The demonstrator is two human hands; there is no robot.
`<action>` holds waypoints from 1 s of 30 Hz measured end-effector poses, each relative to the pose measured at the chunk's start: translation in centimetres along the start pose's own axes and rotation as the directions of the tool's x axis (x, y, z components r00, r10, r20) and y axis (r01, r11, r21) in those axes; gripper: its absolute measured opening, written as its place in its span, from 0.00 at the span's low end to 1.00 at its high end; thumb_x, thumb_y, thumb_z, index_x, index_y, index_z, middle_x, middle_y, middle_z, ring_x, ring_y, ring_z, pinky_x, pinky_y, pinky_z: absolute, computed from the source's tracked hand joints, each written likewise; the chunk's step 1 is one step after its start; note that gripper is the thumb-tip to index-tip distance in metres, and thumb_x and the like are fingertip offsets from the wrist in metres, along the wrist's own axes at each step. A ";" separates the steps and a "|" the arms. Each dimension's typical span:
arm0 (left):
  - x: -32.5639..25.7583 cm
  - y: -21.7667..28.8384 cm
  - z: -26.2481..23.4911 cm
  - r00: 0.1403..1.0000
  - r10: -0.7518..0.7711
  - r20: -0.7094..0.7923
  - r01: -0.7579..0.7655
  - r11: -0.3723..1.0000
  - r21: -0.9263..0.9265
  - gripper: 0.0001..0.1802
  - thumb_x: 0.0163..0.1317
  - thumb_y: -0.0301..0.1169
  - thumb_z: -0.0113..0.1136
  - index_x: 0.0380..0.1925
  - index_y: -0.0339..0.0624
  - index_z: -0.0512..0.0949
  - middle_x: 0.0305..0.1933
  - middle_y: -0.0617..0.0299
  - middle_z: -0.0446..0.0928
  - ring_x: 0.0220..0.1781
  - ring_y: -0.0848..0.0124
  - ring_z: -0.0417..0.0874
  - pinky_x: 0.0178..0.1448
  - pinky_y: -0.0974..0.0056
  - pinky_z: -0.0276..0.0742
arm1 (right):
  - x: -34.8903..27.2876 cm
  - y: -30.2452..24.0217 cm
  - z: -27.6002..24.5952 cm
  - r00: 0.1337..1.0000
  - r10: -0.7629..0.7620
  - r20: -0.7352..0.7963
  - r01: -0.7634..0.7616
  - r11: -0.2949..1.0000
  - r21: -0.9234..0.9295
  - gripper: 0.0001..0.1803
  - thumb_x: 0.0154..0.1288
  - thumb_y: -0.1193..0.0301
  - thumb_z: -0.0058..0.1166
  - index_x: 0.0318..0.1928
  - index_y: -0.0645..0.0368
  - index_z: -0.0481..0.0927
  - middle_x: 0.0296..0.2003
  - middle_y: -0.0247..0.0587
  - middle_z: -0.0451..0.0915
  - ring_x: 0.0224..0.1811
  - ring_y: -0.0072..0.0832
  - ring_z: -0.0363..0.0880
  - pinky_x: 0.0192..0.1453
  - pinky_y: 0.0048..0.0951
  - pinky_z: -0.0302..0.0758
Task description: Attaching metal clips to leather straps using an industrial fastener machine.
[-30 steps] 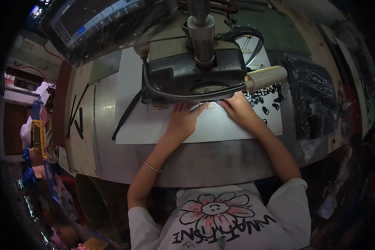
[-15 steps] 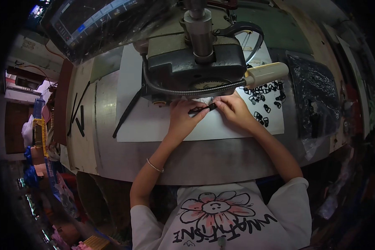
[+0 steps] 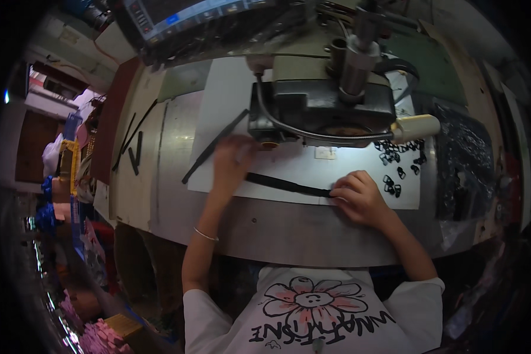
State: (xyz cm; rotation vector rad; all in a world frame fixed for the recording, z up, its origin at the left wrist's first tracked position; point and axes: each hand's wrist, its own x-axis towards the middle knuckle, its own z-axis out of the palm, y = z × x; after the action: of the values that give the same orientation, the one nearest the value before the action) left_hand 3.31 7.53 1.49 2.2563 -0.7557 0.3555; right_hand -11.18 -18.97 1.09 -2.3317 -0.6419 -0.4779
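A narrow black strap [image 3: 286,185] stretches across the front of the white sheet, below the machine head. At its right end my right hand [image 3: 360,197] pinches it with closed fingers. My left hand [image 3: 233,162] is over the strap's left end, in front of the machine's left side. Motion smears its fingers, so whether it touches the strap does not show. Just behind and left of that hand, a second black strap [image 3: 203,159] lies slantwise on the sheet.
Small black buckle-like pieces [image 3: 392,186] lie scattered at the sheet's right. The dark machine head [image 3: 330,106] overhangs the middle, with a cream handle [image 3: 416,128]. Several black strips [image 3: 134,153] lie on the left, a clear plastic bag [image 3: 463,159] on the right. A screen [image 3: 189,17] stands behind.
My hands have moved apart from beneath the machine head, the right one nearer me with the strap's end. The strap now lies stretched out. The whole view has shifted.
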 end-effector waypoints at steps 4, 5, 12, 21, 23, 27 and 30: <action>2.8 -7.2 -0.2 0.989 -0.143 -0.038 0.143 0.868 0.476 0.15 0.54 0.32 0.57 0.43 0.49 0.73 0.42 0.59 0.73 0.45 0.60 0.72 0.49 0.55 0.64 | -0.8 0.5 -1.8 0.968 0.073 -0.242 -0.098 0.991 -0.093 0.09 0.49 0.78 0.59 0.33 0.58 0.77 0.30 0.36 0.75 0.32 0.33 0.73 0.36 0.30 0.69; 3.0 -7.8 0.4 0.986 -0.152 -0.074 0.168 0.845 0.508 0.13 0.51 0.28 0.56 0.40 0.48 0.73 0.38 0.60 0.73 0.43 0.59 0.73 0.47 0.55 0.65 | -1.5 1.0 -2.6 0.929 0.118 -0.351 -0.170 0.978 -0.120 0.08 0.49 0.79 0.59 0.33 0.58 0.77 0.29 0.36 0.75 0.31 0.33 0.73 0.35 0.30 0.69; 1.7 -10.2 0.8 0.984 -0.171 0.056 0.163 0.978 0.134 0.18 0.48 0.24 0.63 0.40 0.37 0.72 0.38 0.52 0.77 0.43 0.58 0.78 0.46 0.61 0.72 | -7.7 1.9 -9.1 0.535 0.747 -0.395 -0.685 0.657 0.314 0.06 0.58 0.75 0.56 0.36 0.64 0.80 0.26 0.33 0.78 0.26 0.16 0.71 0.31 0.19 0.68; 1.1 -5.1 0.6 0.930 -0.281 0.239 0.307 0.948 -0.082 0.12 0.45 0.23 0.67 0.32 0.34 0.78 0.28 0.59 0.81 0.32 0.74 0.79 0.37 0.68 0.74 | -7.5 0.5 -5.9 0.618 0.718 -0.321 -0.772 0.632 -0.073 0.11 0.53 0.68 0.61 0.31 0.63 0.77 0.28 0.39 0.76 0.28 0.25 0.75 0.32 0.25 0.71; 0.5 -3.7 1.0 0.911 -0.337 0.236 0.380 0.910 -0.167 0.09 0.45 0.26 0.68 0.27 0.36 0.79 0.26 0.62 0.79 0.30 0.77 0.77 0.35 0.70 0.72 | -7.4 0.8 -6.0 0.561 0.790 -0.246 -0.796 0.597 0.099 0.08 0.53 0.71 0.60 0.29 0.62 0.76 0.27 0.37 0.74 0.29 0.24 0.75 0.33 0.23 0.71; 0.7 0.5 1.5 0.922 -0.206 0.329 0.282 0.938 -0.203 0.07 0.42 0.24 0.66 0.21 0.37 0.77 0.22 0.66 0.75 0.26 0.79 0.72 0.31 0.73 0.67 | -6.8 1.0 -5.7 0.598 0.755 -0.269 -0.723 0.653 0.225 0.07 0.53 0.75 0.60 0.30 0.63 0.76 0.27 0.35 0.75 0.27 0.23 0.75 0.32 0.21 0.71; 1.0 2.0 2.4 0.883 -0.189 0.430 0.320 0.912 -0.257 0.11 0.42 0.31 0.70 0.24 0.39 0.78 0.27 0.63 0.77 0.30 0.72 0.75 0.36 0.69 0.70 | -5.0 -0.2 -4.9 0.569 0.780 -0.261 -0.641 0.620 0.453 0.06 0.54 0.77 0.59 0.31 0.62 0.75 0.28 0.35 0.77 0.25 0.20 0.76 0.30 0.19 0.72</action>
State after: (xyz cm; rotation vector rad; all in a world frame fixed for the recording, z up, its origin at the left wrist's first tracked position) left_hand 2.90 4.24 1.32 2.0954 -0.6423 -0.3473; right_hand -16.20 -23.76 2.23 -1.8539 0.4593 -0.4359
